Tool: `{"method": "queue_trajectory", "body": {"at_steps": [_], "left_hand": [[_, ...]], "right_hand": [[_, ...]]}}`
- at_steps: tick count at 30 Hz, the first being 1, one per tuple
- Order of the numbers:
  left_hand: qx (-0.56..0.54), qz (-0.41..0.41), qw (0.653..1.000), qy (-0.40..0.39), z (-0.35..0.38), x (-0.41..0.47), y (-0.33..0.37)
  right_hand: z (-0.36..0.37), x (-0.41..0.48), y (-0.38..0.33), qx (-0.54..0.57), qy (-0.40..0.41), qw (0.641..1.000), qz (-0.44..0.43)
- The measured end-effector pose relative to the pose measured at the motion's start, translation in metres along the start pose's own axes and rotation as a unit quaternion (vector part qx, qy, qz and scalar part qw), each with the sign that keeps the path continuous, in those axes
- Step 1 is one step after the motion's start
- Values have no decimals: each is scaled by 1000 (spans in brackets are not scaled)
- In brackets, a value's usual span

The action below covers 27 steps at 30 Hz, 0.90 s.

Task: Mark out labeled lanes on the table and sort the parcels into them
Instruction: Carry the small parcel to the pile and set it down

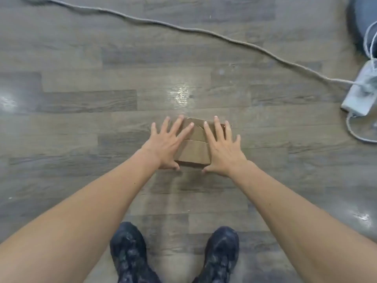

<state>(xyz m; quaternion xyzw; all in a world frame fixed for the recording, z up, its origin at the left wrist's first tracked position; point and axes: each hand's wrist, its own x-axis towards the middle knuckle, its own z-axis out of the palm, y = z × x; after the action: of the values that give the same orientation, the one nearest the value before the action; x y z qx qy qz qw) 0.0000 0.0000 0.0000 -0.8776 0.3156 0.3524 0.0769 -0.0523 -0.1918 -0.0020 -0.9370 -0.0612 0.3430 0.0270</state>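
A small brown cardboard parcel (194, 149) lies on the wood-pattern floor in the middle of the head view. My left hand (168, 142) is over its left side with fingers spread and straight, thumb down by the near left corner. My right hand (222, 147) covers its right side the same way, thumb at the near right corner. Both palms hide the parcel's side edges. A seam runs across the parcel's top between my hands.
A grey cable (204, 30) snakes across the floor from the top left to a white power strip (360, 92) at the right edge. My two dark shoes (130, 250) stand at the bottom. A dark round object (362, 21) sits at the top right corner.
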Motion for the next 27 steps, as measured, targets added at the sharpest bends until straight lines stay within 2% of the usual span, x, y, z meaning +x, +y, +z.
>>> {"method": "queue_trajectory", "body": {"at_steps": [2, 7, 11, 13, 15, 17, 20, 24, 26, 27], "left_hand": [[-9, -3, 1000, -5, 7, 10, 2], [-47, 11, 998, 47, 8, 33, -5], [-201, 32, 978, 33, -2, 32, -21], [-333, 6, 941, 65, -15, 29, -27], [-460, -51, 879, 118, -28, 25, -29], [-539, -129, 816, 164, -42, 18, -29], [-622, -226, 725, 192, -67, 1, -32], [-713, -191, 644, 202, -120, -44, -39], [-735, -165, 628, 195, -155, -73, -45], [-735, -156, 633, 186, -172, -88, -50]], "right_hand": [[10, 8, -1, 0, -7, 1000, 5], [15, 30, 15, -9, 33, 999, -15], [3, 35, 34, 98, 26, 992, -73], [-11, 36, 45, 170, 22, 982, -83], [-27, 35, 51, 269, 23, 962, -49], [-45, 30, 49, 367, 26, 930, 0], [-76, 12, 41, 439, 31, 898, 12], [-137, -23, 30, 500, 23, 865, 30], [-185, -37, 28, 485, 12, 874, 23], [-212, -42, 27, 458, 7, 889, 16]]}}
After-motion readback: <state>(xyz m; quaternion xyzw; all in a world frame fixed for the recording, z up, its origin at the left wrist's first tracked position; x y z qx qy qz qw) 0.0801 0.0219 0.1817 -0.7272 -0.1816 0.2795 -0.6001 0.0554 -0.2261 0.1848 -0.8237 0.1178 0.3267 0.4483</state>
